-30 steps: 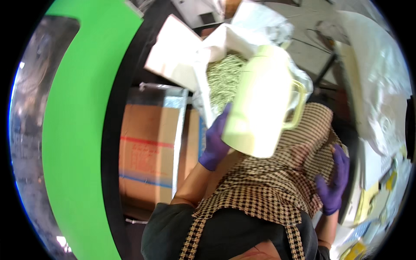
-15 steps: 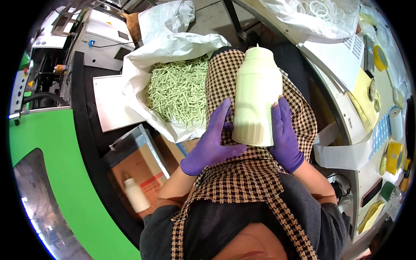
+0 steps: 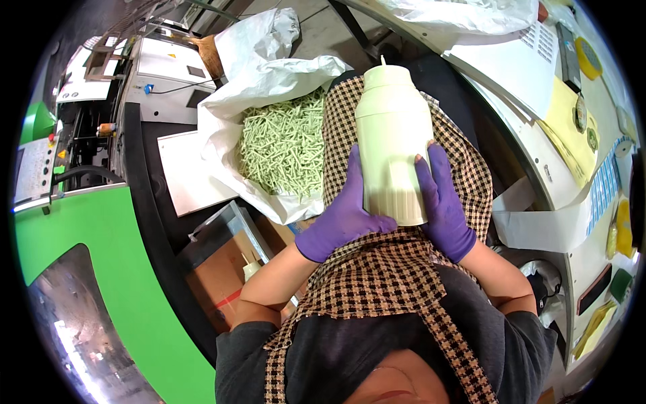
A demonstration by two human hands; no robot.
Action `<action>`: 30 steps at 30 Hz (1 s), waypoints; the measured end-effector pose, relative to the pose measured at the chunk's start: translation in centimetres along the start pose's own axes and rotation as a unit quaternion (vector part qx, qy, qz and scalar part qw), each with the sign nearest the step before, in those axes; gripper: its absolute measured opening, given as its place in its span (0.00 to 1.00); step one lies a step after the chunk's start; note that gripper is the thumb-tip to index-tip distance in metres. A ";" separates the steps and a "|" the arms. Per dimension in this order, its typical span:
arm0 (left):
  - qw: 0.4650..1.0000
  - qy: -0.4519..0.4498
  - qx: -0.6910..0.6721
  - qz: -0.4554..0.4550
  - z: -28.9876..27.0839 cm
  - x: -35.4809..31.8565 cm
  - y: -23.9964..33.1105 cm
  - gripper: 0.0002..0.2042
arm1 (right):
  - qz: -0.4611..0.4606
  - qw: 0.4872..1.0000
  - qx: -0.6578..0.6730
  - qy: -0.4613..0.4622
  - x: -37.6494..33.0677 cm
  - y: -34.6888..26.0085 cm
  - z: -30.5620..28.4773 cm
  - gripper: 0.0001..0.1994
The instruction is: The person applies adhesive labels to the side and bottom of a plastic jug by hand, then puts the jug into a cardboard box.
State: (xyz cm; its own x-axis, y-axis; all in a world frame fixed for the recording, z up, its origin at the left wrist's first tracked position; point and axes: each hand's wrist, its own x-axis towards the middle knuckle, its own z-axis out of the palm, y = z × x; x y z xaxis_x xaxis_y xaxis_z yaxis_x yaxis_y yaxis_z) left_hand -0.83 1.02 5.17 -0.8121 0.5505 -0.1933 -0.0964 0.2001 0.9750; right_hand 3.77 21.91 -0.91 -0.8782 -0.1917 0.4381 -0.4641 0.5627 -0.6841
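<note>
head view: 1 left hand [image 3: 338, 219] and 1 right hand [image 3: 445, 205], purple-gloved; 1 pale yellow jug [image 3: 392, 145]; 1 white sack [image 3: 217, 145]; green sticks [image 3: 279, 149] too many to count. the jug lies between the 2 hands, which grip its lower sides, its narrower top beyond the fingertips. the sack, sticks inside, sits beyond the left hand.

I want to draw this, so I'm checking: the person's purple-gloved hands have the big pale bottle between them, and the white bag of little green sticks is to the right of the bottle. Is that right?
Not quite: the white bag of little green sticks is to the left of the big pale bottle, as the head view shows. The bottle is indeed between the purple-gloved left hand and right hand.
</note>
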 end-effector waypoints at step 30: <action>0.942 0.257 -0.173 0.128 -11.1 -3.4 6.1 0.63 | -0.358 0.924 0.133 -0.017 7.8 -1.2 0.0 0.25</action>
State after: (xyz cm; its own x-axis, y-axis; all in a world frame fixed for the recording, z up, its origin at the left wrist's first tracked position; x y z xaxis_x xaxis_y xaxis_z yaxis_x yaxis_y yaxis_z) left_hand -5.09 -8.63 13.01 -0.9971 0.0614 0.0447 0.0308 -0.2107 0.9771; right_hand -2.57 19.78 3.35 -0.3355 -0.4666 0.8184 -0.9357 0.0643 -0.3469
